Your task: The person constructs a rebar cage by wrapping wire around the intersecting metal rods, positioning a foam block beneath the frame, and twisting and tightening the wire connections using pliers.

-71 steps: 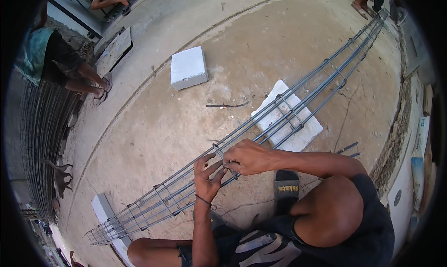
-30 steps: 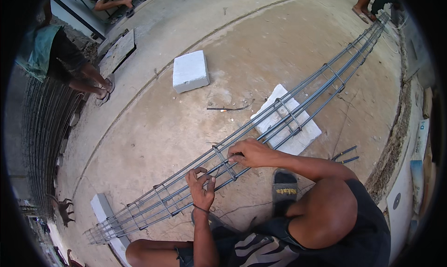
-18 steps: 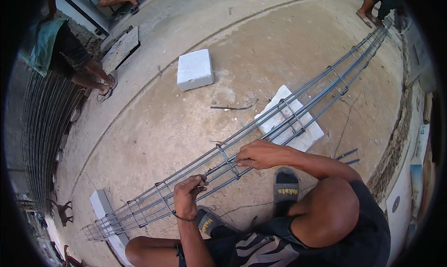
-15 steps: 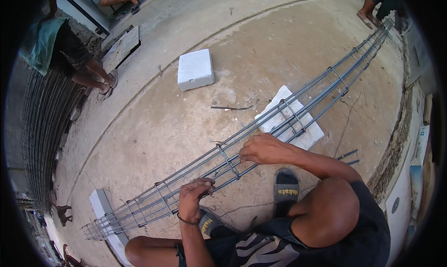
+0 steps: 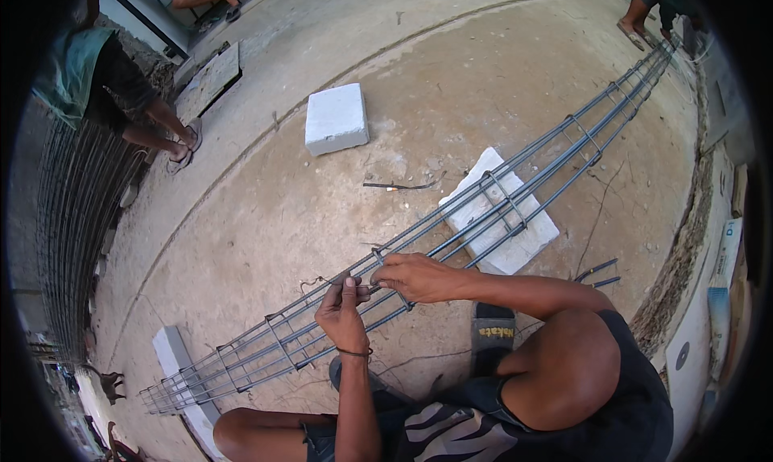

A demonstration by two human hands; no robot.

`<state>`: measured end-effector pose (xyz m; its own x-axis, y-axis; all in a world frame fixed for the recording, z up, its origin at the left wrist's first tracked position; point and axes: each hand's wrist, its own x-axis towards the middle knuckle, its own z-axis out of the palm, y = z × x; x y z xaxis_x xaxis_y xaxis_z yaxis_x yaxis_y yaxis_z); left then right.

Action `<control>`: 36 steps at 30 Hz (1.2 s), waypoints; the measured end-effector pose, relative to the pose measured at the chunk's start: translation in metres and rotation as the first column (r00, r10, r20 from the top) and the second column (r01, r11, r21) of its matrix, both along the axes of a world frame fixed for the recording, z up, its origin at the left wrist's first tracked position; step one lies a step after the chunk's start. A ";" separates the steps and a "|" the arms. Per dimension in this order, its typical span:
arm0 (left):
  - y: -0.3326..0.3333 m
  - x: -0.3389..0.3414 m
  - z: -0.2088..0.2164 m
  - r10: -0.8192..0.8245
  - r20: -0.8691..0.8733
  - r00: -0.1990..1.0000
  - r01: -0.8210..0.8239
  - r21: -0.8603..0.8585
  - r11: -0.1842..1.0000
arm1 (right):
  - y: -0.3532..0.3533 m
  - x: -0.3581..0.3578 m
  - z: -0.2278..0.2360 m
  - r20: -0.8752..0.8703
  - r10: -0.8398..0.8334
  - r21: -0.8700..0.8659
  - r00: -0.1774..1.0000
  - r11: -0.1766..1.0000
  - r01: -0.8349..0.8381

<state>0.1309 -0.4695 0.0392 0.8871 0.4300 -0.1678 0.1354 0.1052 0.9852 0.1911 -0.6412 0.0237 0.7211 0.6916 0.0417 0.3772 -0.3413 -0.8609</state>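
A long rebar cage (image 5: 523, 192) of steel bars joined by square stirrups runs slantwise from the lower left to the upper right. My left hand (image 5: 343, 307) is closed in a pinch over the cage, and a thin curled tie wire (image 5: 312, 284) sticks out beside its fingers. Right next to it, my right hand (image 5: 409, 276) is closed, its fingertips by a stirrup (image 5: 390, 273) and almost meeting the left. What the right fingers pinch is hidden.
White blocks prop the cage at its middle (image 5: 527, 241) and left end (image 5: 173, 353). Another white block (image 5: 336, 120) stands beyond it. Bundled bars (image 5: 68, 237) lie far left. One person (image 5: 121, 92) stands upper left, another (image 5: 640, 15) at the cage's far end.
My right hand has moved left along the cage to my left hand. My left hand has risen slightly and shifted over the bars, and the curled wire now shows beside it.
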 end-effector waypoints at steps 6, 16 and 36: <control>0.018 0.014 -0.016 0.071 0.111 0.991 -0.107 0.367 0.924 | -0.021 0.015 -0.003 0.170 -0.186 0.075 0.968 0.982 0.175; 0.046 0.015 -0.013 -0.008 0.125 0.992 -0.050 0.454 0.890 | -0.056 0.001 -0.011 -0.136 -0.273 -0.031 0.952 0.962 0.272; 0.030 0.032 -0.052 -0.345 -0.190 0.919 0.356 0.029 0.934 | -0.028 -0.031 -0.032 0.127 -0.040 -0.314 0.991 0.946 0.078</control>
